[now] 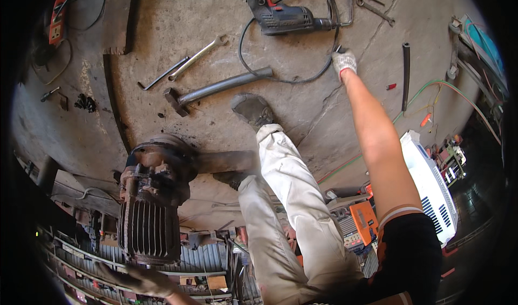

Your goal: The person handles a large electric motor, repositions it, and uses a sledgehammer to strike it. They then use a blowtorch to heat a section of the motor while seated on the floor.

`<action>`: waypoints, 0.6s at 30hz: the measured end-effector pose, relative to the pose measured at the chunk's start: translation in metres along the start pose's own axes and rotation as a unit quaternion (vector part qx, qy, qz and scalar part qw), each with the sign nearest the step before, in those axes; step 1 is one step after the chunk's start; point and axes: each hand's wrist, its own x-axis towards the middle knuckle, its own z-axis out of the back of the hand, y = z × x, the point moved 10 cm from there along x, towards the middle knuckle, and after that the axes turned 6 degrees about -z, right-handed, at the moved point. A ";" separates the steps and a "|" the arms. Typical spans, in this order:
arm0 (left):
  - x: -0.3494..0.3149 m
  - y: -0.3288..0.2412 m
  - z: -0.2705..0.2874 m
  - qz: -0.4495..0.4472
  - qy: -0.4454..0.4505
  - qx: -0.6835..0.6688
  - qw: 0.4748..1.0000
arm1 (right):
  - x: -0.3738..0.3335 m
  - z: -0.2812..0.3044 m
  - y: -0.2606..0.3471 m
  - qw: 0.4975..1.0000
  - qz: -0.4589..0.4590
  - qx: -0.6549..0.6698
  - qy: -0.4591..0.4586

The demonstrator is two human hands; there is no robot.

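My right hand [344, 62], in a white knit glove, reaches far forward over the concrete floor. Its fingers are closed, with a small dark tip poking out at the front; what they hold is unclear. Right beside it runs the power cable [294, 81] of a black drill [286, 19] with a red trigger. At the lower left, my left hand [137, 279], in a dark-stained glove, has its fingers stretched out and holds nothing. Just above it stands a rusty, greasy electric motor [148, 224] with cooling fins.
A sledgehammer [226, 86], a combination wrench [198, 57] and a hex key [164, 72] lie ahead of my shoe [252, 110]. Another wrench [375, 11] lies beyond the drill. A black rod [406, 77] and a hose [453, 87] are at right, an orange power strip [56, 20] at far left.
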 end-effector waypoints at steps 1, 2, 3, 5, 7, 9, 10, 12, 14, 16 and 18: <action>0.002 -0.043 -0.014 -0.045 0.005 -0.062 0.997 | -0.006 -0.005 -0.009 0.999 -0.016 0.016 0.025; 0.003 -0.079 -0.028 -0.054 0.009 -0.195 0.979 | -0.015 -0.010 -0.015 0.998 -0.013 0.042 0.045; -0.005 -0.120 -0.046 -0.050 0.070 -0.302 0.949 | -0.029 -0.022 -0.026 0.989 -0.033 0.111 0.095; -0.024 -0.190 -0.105 0.045 0.191 -0.505 0.841 | -0.061 -0.035 -0.050 0.976 -0.065 0.165 0.127; -0.028 -0.257 -0.141 -0.030 0.237 -0.505 0.829 | -0.075 -0.036 -0.064 0.970 -0.091 0.195 0.110; -0.032 -0.281 -0.169 -0.016 0.256 -0.515 0.818 | -0.072 -0.014 -0.043 0.991 0.016 0.132 0.010; -0.041 -0.282 -0.179 0.046 0.254 -0.538 0.802 | -0.068 -0.001 -0.036 0.991 0.033 0.115 -0.061; -0.059 -0.278 -0.193 0.104 0.264 -0.544 0.790 | -0.049 0.002 -0.023 0.990 0.047 0.116 -0.066; -0.074 -0.276 -0.201 0.083 0.276 -0.523 0.802 | -0.033 -0.010 -0.015 0.997 0.052 0.047 -0.035; -0.090 -0.270 -0.211 0.075 0.300 -0.485 0.818 | -0.027 -0.015 -0.024 0.998 0.040 -0.016 -0.047; -0.095 -0.268 -0.226 0.078 0.289 -0.483 0.823 | -0.020 -0.019 -0.023 0.997 0.055 -0.028 -0.055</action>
